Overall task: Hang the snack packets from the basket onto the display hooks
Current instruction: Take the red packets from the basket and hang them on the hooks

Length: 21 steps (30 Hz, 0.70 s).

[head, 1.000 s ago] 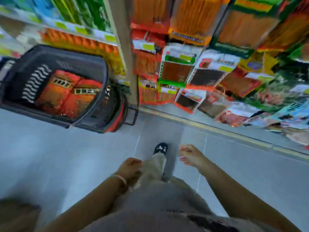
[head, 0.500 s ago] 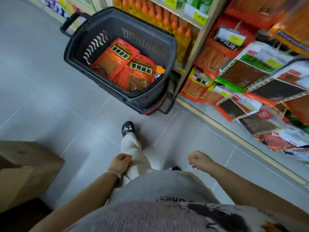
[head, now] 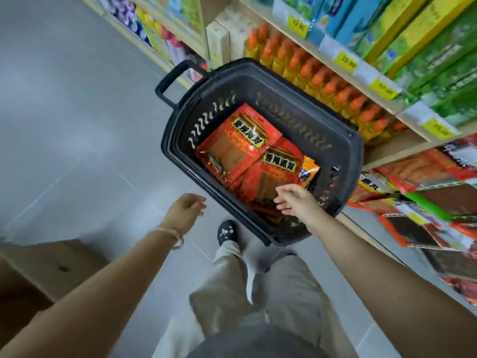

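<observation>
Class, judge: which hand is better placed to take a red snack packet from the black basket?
Right. The right hand is over the red foil snack packets inside the black plastic basket, fingers open; the left hand hangs outside it.

Basket (head: 278, 81) on the floor (head: 77, 125), just left of the shelf (head: 361, 71).
Snack packets (head: 240, 148) lie overlapping in the basket. The right grip (head: 296, 200) reaches over the packets at the basket's near end. The left grip (head: 184, 209) hangs over the floor, left of the basket. Bottles (head: 322, 83) stand on the shelf behind the basket, hanging packets (head: 426, 192) are to its right, and a cardboard box (head: 56, 267) sits near left.
</observation>
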Motion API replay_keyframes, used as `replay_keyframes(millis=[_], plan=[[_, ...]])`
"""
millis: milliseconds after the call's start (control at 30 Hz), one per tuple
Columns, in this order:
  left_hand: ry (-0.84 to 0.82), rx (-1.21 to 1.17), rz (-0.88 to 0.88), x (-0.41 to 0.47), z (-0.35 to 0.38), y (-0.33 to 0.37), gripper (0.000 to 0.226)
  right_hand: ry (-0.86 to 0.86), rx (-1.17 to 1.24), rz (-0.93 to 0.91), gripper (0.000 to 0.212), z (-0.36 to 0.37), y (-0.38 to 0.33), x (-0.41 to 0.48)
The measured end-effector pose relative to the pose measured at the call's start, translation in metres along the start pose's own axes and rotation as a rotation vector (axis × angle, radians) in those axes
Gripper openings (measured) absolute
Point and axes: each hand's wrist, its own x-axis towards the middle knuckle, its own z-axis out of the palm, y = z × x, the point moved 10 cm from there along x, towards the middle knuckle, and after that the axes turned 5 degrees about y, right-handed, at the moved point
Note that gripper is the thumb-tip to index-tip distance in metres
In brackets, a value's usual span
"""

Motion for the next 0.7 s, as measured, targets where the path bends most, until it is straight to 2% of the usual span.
replay_keyframes(millis=[233, 300, 367, 467, 533, 700], plan=[[-0.033, -0.217, 0.062, 0.073, 0.009, 0.058, 0.015, 0.104, 0.074, 0.171, 0.014, 0.042, -0.006, 0.106], [0.008, -0.306, 0.020, 0.092, 0.008, 0.063, 0.016, 0.156, 0.051, 0.219, 0.028, 0.053, -0.007, 0.136], [0.035, -0.353, 0.007, 0.108, 0.006, 0.065, 0.016, 0.211, 0.090, 0.307, 0.052, 0.064, -0.003, 0.160], [0.020, -0.318, 0.002, 0.122, 0.008, 0.063, 0.014, 0.290, 0.184, 0.400, 0.074, 0.072, 0.006, 0.184], [0.028, -0.308, -0.015, 0.128, 0.009, 0.059, 0.014, 0.341, 0.184, 0.372, 0.071, 0.071, 0.007, 0.195], [0.036, -0.295, -0.071, 0.132, 0.010, 0.058, 0.013, 0.502, 0.229, 0.170, 0.048, 0.036, -0.014, 0.180]])
